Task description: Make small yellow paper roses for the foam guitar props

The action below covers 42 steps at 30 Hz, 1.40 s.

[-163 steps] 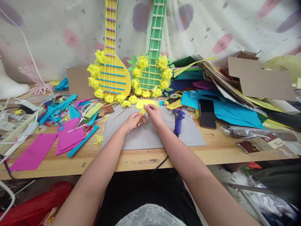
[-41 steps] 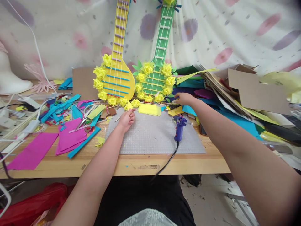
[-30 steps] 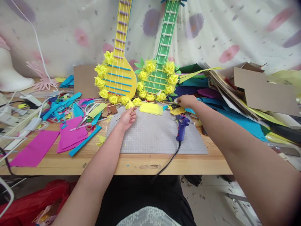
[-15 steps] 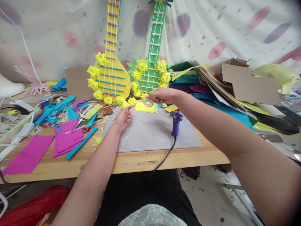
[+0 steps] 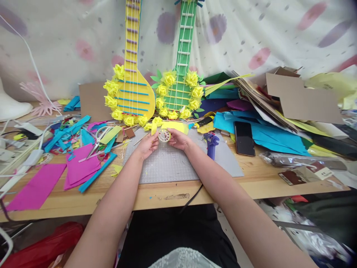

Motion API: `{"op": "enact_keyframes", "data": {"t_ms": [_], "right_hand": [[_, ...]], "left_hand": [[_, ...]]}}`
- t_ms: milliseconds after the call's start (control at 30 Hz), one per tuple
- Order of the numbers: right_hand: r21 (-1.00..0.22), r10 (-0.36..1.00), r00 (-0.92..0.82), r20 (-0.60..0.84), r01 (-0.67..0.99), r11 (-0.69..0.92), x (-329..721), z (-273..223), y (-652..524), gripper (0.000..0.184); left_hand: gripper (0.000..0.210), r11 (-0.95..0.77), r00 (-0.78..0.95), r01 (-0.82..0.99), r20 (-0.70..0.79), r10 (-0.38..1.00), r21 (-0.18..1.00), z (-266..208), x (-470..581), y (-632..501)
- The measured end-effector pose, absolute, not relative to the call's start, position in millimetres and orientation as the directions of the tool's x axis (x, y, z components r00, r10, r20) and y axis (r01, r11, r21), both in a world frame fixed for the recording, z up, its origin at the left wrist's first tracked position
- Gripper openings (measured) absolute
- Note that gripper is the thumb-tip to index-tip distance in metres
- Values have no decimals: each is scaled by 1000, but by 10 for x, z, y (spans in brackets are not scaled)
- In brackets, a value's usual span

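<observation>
My right hand (image 5: 177,139) is closed on a roll of clear tape (image 5: 164,135), held with its round side facing me. Close beside it, my left hand (image 5: 149,144) pinches a piece of yellow crepe paper (image 5: 154,128) that sticks up from the fingers. Both hands are above the grey cutting mat (image 5: 170,169). Behind them lies a folded yellow paper stack (image 5: 178,127). Two paper-covered guitar shapes lean at the back, a yellow one (image 5: 139,98) and a green one (image 5: 176,91), both edged with yellow paper flowers.
A purple glue gun (image 5: 211,145) rests on the mat's right side. Right of it are a phone (image 5: 244,138) and blue paper (image 5: 276,137). Scissors (image 5: 97,140), magenta paper (image 5: 82,167) and scraps crowd the left. Cardboard (image 5: 306,100) is piled at the back right.
My right hand has brought the tape roll nearer and to the left, beside my left hand. The left hand has shifted slightly right with the yellow paper.
</observation>
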State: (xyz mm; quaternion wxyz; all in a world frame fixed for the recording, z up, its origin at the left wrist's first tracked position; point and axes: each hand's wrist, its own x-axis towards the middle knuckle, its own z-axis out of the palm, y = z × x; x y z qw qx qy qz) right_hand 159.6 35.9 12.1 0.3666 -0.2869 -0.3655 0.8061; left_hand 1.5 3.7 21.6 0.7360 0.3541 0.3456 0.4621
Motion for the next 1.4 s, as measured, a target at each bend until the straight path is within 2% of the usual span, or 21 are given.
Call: {"op": "enact_keyframes", "data": {"t_ms": [167, 267, 333, 467, 567, 667, 767, 967, 1133, 1400], "right_hand": [[-880, 821, -563, -98, -336, -336, 1605, 137, 250, 36], [-977, 873, -487, -32, -168, -129, 1589, 196, 188, 36], [-999, 920, -390, 43, -20, 38, 1561, 221, 170, 38], [-924, 937, -298, 183, 273, 267, 1520, 214, 185, 39], [-805, 911, -301, 282, 441, 395, 1525, 196, 188, 34], [-698, 881, -334, 335, 541, 470, 1535, 200, 166, 30], [-678, 868, -342, 360, 543, 496, 1531, 212, 150, 30], [-820, 881, -380, 283, 381, 427, 1550, 208, 176, 32], [-897, 877, -425, 223, 263, 355, 1594, 209, 180, 34], [-886, 868, -442, 224, 279, 371, 1604, 202, 175, 35]], "left_hand": [[31, 246, 251, -433, -146, 957, 867, 215, 31, 26], [29, 221, 174, -397, -163, 971, 891, 218, 48, 23], [27, 173, 72, -356, -157, 985, 919, 222, 62, 21], [23, 31, -84, -257, -54, 995, 966, 234, 80, 13], [20, -66, -95, -192, 48, 994, 979, 246, 80, -1], [20, -115, -70, -124, 107, 992, 986, 250, 71, -14], [17, -123, -39, -46, 121, 992, 991, 248, 60, -18], [10, 6, 34, -39, -4, 999, 999, 281, 54, -21], [14, 67, 107, -62, -60, 992, 996, 305, 67, -37], [16, 50, 67, -74, -45, 997, 996, 222, 72, 3]]}}
